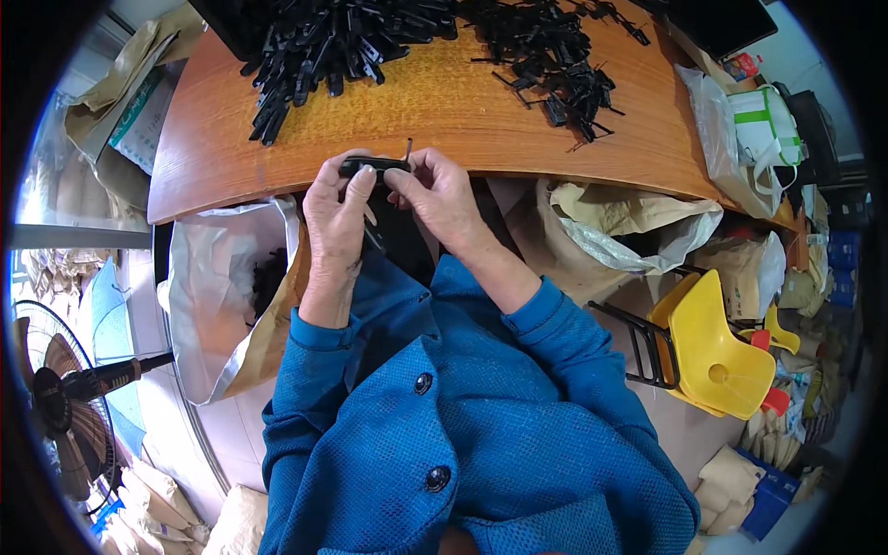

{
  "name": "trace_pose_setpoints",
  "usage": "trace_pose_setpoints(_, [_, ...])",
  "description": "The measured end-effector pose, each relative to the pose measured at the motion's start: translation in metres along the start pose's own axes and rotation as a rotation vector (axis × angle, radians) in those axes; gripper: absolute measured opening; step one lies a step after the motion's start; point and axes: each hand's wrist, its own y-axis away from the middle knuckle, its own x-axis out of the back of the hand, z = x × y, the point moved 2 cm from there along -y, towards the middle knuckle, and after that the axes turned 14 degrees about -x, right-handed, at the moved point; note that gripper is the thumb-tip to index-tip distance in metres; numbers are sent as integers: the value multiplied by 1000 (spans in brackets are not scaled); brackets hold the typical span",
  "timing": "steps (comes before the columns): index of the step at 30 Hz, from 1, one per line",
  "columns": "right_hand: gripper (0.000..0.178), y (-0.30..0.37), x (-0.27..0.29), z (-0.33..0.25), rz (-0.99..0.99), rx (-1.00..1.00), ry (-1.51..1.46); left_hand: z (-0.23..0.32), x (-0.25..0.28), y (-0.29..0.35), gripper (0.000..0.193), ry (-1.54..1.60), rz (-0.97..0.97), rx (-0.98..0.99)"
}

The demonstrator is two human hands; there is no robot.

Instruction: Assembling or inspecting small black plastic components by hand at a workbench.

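Both hands meet at the near edge of the wooden table [416, 129]. Between them is a small black plastic part [365, 165], with a thin black rod standing up at its right end. My left hand [333, 208] is closed around the part's left side, thumb on top. The fingers of my right hand [446, 202] pinch its right end; their tips are partly hidden. On the table beyond lie a heap of long black plastic pieces [333, 46] at the left and a tangle of black pieces with thin arms [555, 65] at the right.
Open sacks hang below the table edge: a white-lined one [208, 277] at left, holding dark pieces, and a brown paper one [592, 217] at right. A yellow chair [717, 347] stands at right, a fan [65, 398] at left. A white-green bag [763, 125] sits far right.
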Motion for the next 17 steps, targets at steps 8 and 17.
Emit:
trace_pose_setpoints(8, [43, -37, 82, -60, 372, 507, 1005, 46, 135, -28, 22, -562, -20, -43])
trace_pose_setpoints(17, [35, -81, 124, -100, 527, 225, 1923, 54, 195, -64, 33, -1353, -352, -249])
